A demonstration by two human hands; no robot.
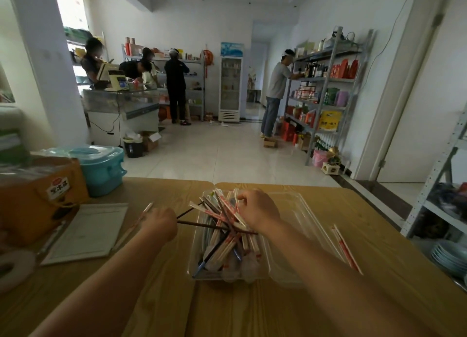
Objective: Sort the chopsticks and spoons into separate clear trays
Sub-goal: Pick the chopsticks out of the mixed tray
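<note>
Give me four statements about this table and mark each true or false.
1. The left hand grips dark chopsticks. True.
2. The right hand rests on the orange box. False: it is over the pile of chopsticks in the clear tray.
3. A wrapped pair of chopsticks lies on the table at the right. True.
4. The turquoise container stands right of the tray. False: it stands far left, behind the orange box.

Wooden table point(227, 311): two clear trays point(293, 210), wrapped chopsticks point(346, 248), notebook point(88, 233), orange box point(38, 200)
</note>
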